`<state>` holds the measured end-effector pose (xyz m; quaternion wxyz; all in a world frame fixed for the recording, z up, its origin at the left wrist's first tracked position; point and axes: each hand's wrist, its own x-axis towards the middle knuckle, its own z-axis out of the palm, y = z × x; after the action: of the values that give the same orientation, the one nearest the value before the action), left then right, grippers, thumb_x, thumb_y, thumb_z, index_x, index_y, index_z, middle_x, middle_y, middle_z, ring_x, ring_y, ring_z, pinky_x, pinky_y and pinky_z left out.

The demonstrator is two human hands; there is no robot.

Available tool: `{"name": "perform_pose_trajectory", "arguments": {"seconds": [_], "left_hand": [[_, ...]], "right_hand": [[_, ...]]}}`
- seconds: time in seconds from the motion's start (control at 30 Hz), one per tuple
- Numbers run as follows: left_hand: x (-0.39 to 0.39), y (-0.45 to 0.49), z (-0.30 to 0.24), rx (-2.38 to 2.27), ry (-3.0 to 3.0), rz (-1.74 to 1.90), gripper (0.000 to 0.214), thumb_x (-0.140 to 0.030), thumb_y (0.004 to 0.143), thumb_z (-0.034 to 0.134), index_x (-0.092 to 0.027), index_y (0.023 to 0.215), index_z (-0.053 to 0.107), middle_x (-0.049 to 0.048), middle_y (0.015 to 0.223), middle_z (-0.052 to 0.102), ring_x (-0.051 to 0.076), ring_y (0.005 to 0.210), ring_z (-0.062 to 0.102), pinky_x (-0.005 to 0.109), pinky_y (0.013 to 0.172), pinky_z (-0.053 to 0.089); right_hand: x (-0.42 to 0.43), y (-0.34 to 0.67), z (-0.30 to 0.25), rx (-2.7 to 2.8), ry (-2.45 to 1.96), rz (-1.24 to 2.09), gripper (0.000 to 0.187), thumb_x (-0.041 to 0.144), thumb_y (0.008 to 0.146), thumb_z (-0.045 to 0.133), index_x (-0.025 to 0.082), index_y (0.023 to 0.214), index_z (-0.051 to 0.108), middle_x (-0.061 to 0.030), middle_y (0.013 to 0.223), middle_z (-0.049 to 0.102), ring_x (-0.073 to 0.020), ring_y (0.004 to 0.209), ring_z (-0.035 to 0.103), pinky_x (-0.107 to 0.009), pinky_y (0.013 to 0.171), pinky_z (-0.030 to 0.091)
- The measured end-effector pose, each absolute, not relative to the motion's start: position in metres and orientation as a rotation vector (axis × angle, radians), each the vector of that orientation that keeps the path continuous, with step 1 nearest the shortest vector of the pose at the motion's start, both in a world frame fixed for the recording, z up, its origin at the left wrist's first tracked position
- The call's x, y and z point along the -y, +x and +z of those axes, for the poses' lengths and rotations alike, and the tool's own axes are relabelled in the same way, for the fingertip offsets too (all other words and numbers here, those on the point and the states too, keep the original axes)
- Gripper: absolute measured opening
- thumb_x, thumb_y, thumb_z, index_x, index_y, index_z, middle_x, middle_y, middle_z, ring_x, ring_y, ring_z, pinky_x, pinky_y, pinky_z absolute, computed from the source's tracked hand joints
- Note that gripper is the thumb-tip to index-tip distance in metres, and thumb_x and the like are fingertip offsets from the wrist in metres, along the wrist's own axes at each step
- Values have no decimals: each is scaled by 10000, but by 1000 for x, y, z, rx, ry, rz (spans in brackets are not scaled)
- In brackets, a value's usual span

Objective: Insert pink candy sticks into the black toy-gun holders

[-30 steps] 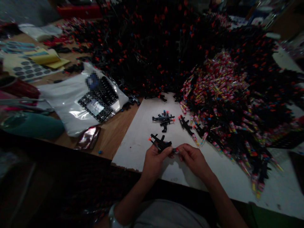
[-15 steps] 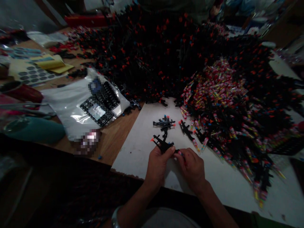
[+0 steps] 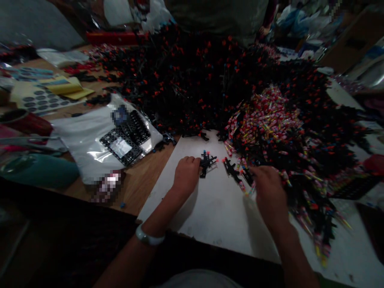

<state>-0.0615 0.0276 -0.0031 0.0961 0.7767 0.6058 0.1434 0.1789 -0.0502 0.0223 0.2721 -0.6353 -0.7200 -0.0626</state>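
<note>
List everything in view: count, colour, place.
Heaped plastic toy guns: uncountable, black and orange, far middle
Heaped slim printed tubes: uncountable, pink, yellow, right of middle
Flat board: one, white, under hands
Loose plastic toy guns: several, black, on board
Shiny plastic bag: one, white, left
Flat oval-sticker sheet: one, grey on pale, upper left
Rounded object: one, teal, left edge
Wooden tabletop: one, brown, left of board
Other clutter: uncounted, dim, edges
Smooth bangle: one, pale, left wrist
Left hand: one, bare, beside loose guns
Right hand: one, bare, near the tubes

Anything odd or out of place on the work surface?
Yes: a blue bit lies alone near the wooden table's front edge, perhaps dropped. The white board's near edge also looks slightly ragged.
</note>
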Motion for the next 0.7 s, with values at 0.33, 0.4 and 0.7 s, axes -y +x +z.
{"name": "perform_pose_trajectory", "arguments": {"seconds": [0.33,0.4,0.7], "left_hand": [[20,-75,10,-1392,970,1021,218,-369,784,609,-173,867,656,45,800,709,184,737,648,306,726,493],[31,-70,9,-1223,750,1045,257,-368,765,644,-155,908,655,62,875,715,187,796,658,315,759,507],[56,-41,4,-1138,700,992,233,-335,756,673,-127,853,637,44,763,697,121,619,604,239,613,499]], "right_hand": [[59,140,-41,1957,-1444,272,328,182,917,476,199,1243,514,-144,1247,504,-249,1181,476,-475,982,439],[64,144,-43,1990,-1505,192,245,188,902,511,197,1138,574,-136,1158,551,-268,1109,509,-503,929,455],[83,127,-28,1787,-1541,619,228,257,950,412,178,1124,536,-93,1035,631,-205,960,598,-346,835,502]]}}
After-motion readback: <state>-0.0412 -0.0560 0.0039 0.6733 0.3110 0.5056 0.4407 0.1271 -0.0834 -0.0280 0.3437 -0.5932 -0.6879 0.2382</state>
